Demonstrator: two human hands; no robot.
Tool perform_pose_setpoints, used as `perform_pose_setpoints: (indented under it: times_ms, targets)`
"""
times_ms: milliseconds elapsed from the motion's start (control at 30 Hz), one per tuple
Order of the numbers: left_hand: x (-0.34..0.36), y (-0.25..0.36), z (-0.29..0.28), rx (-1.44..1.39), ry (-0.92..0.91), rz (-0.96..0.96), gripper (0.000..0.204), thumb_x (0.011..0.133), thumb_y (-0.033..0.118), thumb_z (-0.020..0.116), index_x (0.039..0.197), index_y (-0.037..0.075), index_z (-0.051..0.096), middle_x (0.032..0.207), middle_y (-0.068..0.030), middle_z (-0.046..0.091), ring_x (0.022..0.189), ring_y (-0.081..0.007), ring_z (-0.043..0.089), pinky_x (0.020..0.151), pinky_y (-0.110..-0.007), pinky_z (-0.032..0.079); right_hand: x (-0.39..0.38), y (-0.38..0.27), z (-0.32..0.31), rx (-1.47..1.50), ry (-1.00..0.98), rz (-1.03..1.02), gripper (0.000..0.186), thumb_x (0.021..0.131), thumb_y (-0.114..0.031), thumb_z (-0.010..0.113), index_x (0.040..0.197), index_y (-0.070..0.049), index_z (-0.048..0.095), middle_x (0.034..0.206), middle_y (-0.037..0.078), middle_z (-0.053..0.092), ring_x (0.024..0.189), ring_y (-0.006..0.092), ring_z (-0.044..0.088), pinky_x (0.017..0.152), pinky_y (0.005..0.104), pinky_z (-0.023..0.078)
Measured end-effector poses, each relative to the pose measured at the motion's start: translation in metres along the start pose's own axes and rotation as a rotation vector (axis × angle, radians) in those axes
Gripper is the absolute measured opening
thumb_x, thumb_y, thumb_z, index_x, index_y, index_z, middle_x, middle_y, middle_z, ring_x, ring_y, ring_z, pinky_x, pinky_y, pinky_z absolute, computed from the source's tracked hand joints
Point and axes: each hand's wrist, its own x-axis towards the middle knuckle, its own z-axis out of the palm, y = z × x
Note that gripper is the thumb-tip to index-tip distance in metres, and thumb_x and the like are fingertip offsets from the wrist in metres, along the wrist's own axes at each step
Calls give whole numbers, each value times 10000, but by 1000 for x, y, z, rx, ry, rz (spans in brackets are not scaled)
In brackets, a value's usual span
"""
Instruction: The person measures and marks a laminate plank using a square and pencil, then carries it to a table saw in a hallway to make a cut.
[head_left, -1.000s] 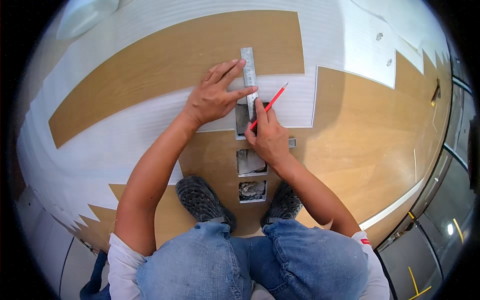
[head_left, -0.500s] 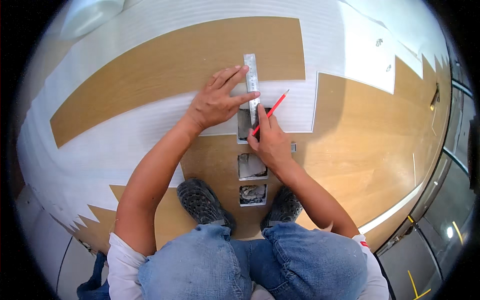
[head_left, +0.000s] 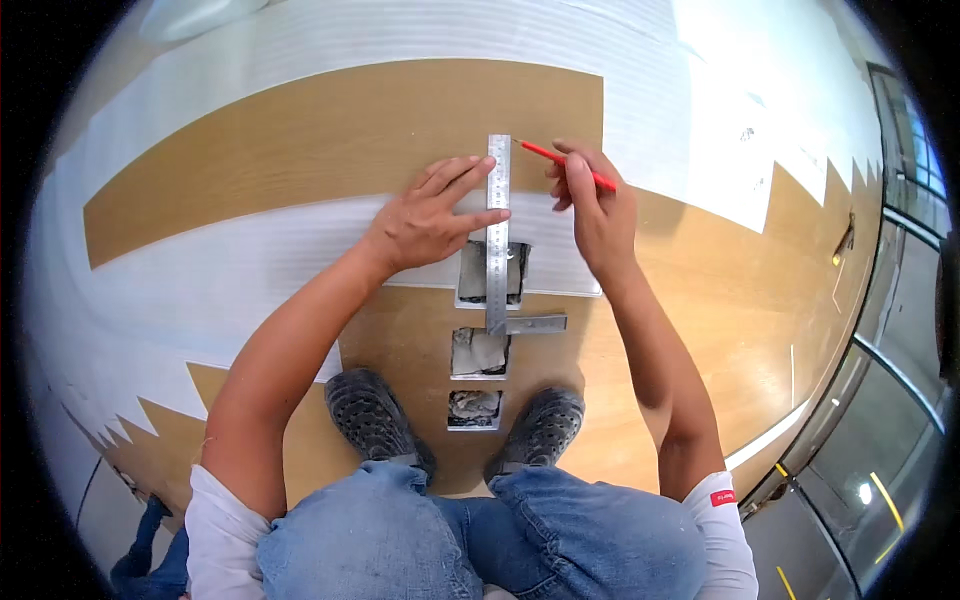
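Ruler (head_left: 498, 240), steel and L-shaped, lies before a person squatting on a half-boarded floor, its long arm pointing away from them, across the uppermost of three square openings (head_left: 473, 275), over white sheeting (head_left: 270, 260) and onto a loose brown board (head_left: 300, 140). Its short arm turns right, resting on the laid boards (head_left: 690, 290) just above the middle opening. The left hand (head_left: 415, 225) is spread, not clenched: fingertips and thumb come down on the long arm at separate spots, probably so that it can neither slide nor twist across that uneven drop. The right hand (head_left: 605, 205) grips a red pencil (head_left: 560, 160) between thumb and fingers, tip beside the ruler's far end, right over the loose board; holding it from the right leaves the ruler's edge uncovered, it seems. Whether the tip touches the wood, I cannot tell. Dark shoes (head_left: 370, 415) stand one on either side of the lowest openings, a stance that appears to centre the body on the ruler and leave both arms free to reach forward.
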Motion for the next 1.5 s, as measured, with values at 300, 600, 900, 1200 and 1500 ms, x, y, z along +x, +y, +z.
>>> perform_pose_setpoints:
  times_ms: [300,600,900,1200,1500]
  targets:
    - [2,1,-3,-1,17,19,573,725,110,733,1244,343,665,1532,-117,407,1358,-296,432,1116,-440,364,32,11,8,-32,26,102,267,970,-251,637,1047,-11,723,788,43,690,679,97,608,609,268,491]
    - [1,0,1,-9,-35,3,612,718,117,752,1273,351,645,1548,-132,381,1376,-315,409,1131,-446,355,40,2,10,-253,12,29,266,951,-256,635,989,-7,722,764,158,697,638,202,645,613,332,502]
    - [1,-3,1,-7,-25,10,632,709,126,768,1284,355,641,1557,-131,372,1371,-313,414,1130,-446,356,37,-1,17,-185,-47,-33,296,961,-293,611,995,-22,725,809,160,710,696,264,670,663,344,518]
    - [1,1,-2,13,12,38,608,722,98,745,1266,353,652,1551,-121,385,1353,-316,437,1118,-450,368,-9,2,19,-185,80,-136,207,981,-210,589,1036,-50,708,844,163,696,731,293,671,708,358,525]
    - [-2,7,-5,24,40,29,559,761,101,727,1262,338,655,1533,-113,410,1363,-315,433,1110,-448,377,-114,49,66,-688,84,-177,450,882,-183,700,1275,-43,533,1023,179,595,882,394,634,725,455,540]
